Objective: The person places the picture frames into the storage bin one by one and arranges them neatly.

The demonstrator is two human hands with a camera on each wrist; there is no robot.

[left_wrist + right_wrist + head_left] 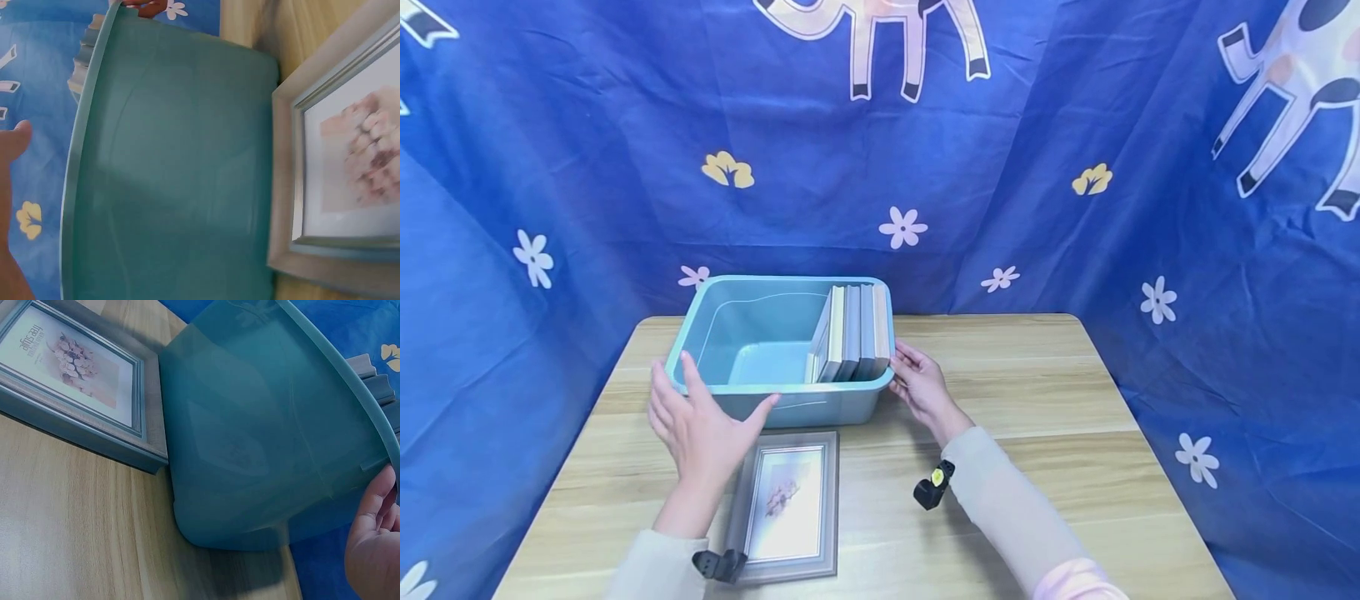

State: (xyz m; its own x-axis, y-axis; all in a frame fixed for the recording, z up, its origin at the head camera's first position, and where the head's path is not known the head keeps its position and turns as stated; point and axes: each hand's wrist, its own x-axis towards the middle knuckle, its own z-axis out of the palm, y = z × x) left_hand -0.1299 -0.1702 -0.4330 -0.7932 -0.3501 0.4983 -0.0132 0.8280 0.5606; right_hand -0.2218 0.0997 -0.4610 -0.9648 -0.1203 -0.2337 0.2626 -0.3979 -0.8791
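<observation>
One wooden table point(1037, 392) backed by blue patterned cloth point(1075, 125).

Only text: 2 short lines printed on the framed picture point(78, 359), top-left corner, too small/blurred to read.

Your left hand point(700, 429) hovers at the teal bin's point(790, 404) near-left corner, your right hand point(919, 385) touches its right end. Inside, upright frames point(852, 333) fill the right side; the bin's left half is open from above. A picture frame point(788, 504) lies flat on the table point(1037, 392) just before the bin's front wall, blocking a low approach there. Right of the bin the tabletop is bare; the blue curtain point(587, 167) closes in behind
</observation>
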